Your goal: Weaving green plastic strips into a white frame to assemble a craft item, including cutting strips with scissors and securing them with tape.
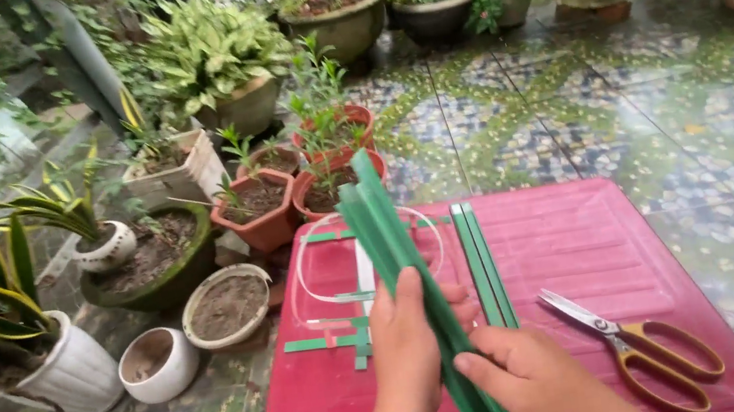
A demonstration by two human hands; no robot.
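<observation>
Holding green strips [397,250]; soil-filled pots [226,304] nearby.

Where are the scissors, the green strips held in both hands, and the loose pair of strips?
Scissors [606,325]: head view, pivot.
Held green strips [381,223]: head view, upper part.
Loose strips [480,262]: head view, middle.

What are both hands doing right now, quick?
Left hand: closed around the bundle of green strips.
Right hand: pinching the same green strips lower down.
</observation>
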